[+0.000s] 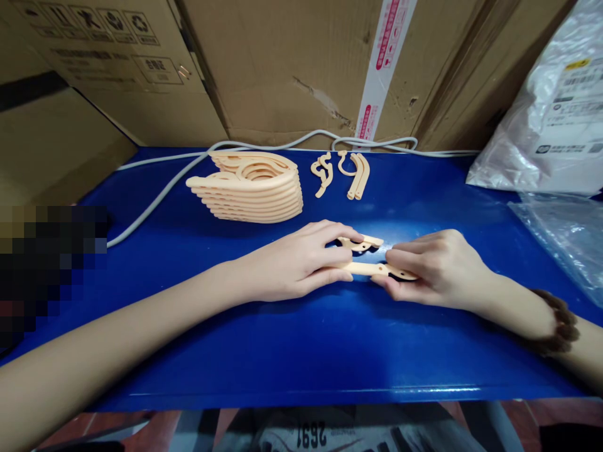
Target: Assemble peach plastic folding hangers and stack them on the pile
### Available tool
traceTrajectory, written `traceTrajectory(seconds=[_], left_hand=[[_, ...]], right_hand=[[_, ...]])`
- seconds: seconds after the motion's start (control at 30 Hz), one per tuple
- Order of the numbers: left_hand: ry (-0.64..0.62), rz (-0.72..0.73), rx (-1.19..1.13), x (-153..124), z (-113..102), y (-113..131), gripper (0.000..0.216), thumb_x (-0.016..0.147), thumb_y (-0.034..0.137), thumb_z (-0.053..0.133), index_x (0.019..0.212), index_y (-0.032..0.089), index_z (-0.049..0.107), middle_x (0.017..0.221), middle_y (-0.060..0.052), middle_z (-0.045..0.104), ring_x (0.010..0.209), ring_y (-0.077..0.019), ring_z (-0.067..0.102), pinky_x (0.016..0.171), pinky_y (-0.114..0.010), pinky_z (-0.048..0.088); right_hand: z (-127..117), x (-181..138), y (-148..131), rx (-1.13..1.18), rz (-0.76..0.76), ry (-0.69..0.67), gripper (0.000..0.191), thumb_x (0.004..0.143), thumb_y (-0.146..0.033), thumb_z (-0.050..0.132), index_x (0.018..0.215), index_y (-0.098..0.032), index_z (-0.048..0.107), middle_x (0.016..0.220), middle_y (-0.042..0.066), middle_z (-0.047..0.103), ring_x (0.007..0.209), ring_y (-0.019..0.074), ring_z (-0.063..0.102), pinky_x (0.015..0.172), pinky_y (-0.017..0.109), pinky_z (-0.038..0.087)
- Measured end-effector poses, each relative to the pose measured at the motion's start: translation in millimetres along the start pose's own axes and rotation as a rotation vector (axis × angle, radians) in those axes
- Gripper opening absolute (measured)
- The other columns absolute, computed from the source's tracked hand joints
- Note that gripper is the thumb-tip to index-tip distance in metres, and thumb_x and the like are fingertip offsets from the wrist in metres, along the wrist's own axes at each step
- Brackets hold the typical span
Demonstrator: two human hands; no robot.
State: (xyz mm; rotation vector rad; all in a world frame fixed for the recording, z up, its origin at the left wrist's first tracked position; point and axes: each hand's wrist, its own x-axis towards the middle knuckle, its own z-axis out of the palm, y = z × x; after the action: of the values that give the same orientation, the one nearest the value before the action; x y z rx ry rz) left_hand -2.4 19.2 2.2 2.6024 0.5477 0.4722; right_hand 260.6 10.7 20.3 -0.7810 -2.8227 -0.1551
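On the blue table (301, 351) my left hand (292, 263) and my right hand (436, 270) meet at the middle, both pinched on small peach plastic hanger parts (365, 257). The left fingers hold one end, the right fingers the other end of a flat arm piece. Behind them stands a stack of folded peach hangers (252, 188). Loose peach hook and arm pieces (342, 172) lie further back.
Cardboard boxes (292, 63) wall the back of the table. A white cable (160, 194) runs along the rear and left. Clear plastic bags (551, 113) sit at the right edge. A dark bracelet (558, 323) is on my right wrist.
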Motion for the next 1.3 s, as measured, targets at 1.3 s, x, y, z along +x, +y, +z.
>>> traceTrajectory(seconds=[1.3], left_hand=[[0.184,-0.188,0.011,1.1,7.7,7.6,0.027,0.103,0.033,0.044,0.096,0.017,0.064,0.142,-0.011,0.048,0.13,-0.0217,0.046,0.112,-0.037,0.035]], right_hand=[[-6.4,11.0,-13.4,0.523,0.455,-0.08,0.038,0.1,-0.051,0.041,0.078,-0.022,0.047,0.061,-0.004,0.053,0.051,0.0118,0.048,0.053,0.025,0.031]])
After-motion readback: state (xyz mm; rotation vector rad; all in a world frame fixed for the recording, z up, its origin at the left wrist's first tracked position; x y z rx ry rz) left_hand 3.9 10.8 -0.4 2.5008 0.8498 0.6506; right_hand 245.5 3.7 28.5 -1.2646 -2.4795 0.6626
